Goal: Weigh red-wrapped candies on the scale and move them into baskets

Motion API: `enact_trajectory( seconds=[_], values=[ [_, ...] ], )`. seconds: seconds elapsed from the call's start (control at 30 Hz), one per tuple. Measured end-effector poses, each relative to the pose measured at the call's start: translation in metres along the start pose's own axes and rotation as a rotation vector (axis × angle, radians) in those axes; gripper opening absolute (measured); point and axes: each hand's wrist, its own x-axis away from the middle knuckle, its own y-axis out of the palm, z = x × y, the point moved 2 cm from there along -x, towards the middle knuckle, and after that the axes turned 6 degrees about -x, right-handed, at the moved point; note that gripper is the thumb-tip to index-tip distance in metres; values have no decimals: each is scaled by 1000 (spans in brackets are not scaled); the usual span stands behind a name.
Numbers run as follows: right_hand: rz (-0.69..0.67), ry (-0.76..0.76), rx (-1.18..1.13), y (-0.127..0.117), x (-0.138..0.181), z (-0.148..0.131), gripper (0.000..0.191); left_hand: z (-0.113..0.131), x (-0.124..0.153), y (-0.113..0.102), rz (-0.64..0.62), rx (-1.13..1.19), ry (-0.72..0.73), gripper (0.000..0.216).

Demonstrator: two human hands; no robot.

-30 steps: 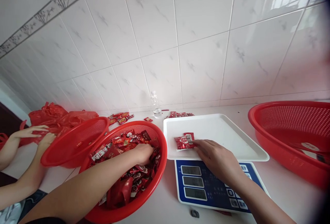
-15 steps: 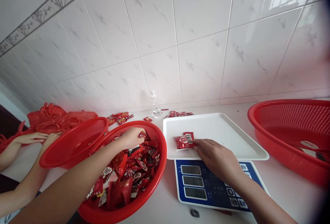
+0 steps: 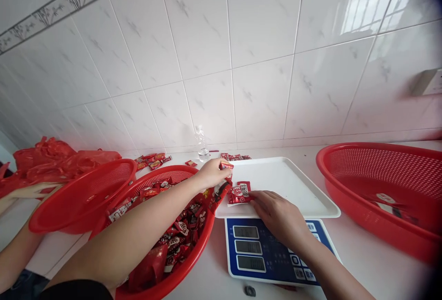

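Note:
My left hand is closed on red snack packets, which hang from the fingers between the full basket's rim and the scale tray. Below my forearm, the red basket holds many small red and dark wrapped packets. My right hand reaches over the scale's near edge, its fingertips closed at the edge of red packets lying on the white tray. Under the right wrist is the blue panel of the digital scale; its display digits are too faint to read.
Another red basket stands at the right with a few packets inside. To the left are a further basket, red plastic bags and another person's arms. A clear bottle and loose packets sit along the wall.
My left hand has come up out of the full basket and moved right toward the tray, with red packets in it. The right hand stays at the packets on the tray. The view has shifted slightly.

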Motion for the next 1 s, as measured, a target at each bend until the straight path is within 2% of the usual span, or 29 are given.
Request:
enact_trajectory(
  seconds=[0.13,0.27,0.37,0.5,0.63,0.7,0.8,0.9,1.0],
  values=[
    [14,-7,-27,-2,0,-1,29,-1,-9,15,-158,-17,46,26],
    [-1,-4,-16,-4,0,-3,30,-7,-7,13,-199,-49,-24,33],
    [-3,4,-18,-5,0,-5,29,-13,-2,7,-291,58,-92,41],
    [-7,11,-19,-6,0,-6,29,-20,8,-12,-331,299,-165,48],
    [-12,17,-22,-6,0,-5,29,-34,19,-49,-320,384,-192,46],
    [-15,16,-17,-4,0,-4,29,-45,23,-67,-338,288,-188,41],
    [-25,18,-5,-2,0,-3,30,-63,31,-80,-425,-145,-187,26],
    [-11,13,2,-1,0,-2,31,-73,42,-67,-495,-675,-161,19],
    [5,3,17,-2,1,-2,31,-68,52,-40,-545,-876,-90,32]
  ],
)
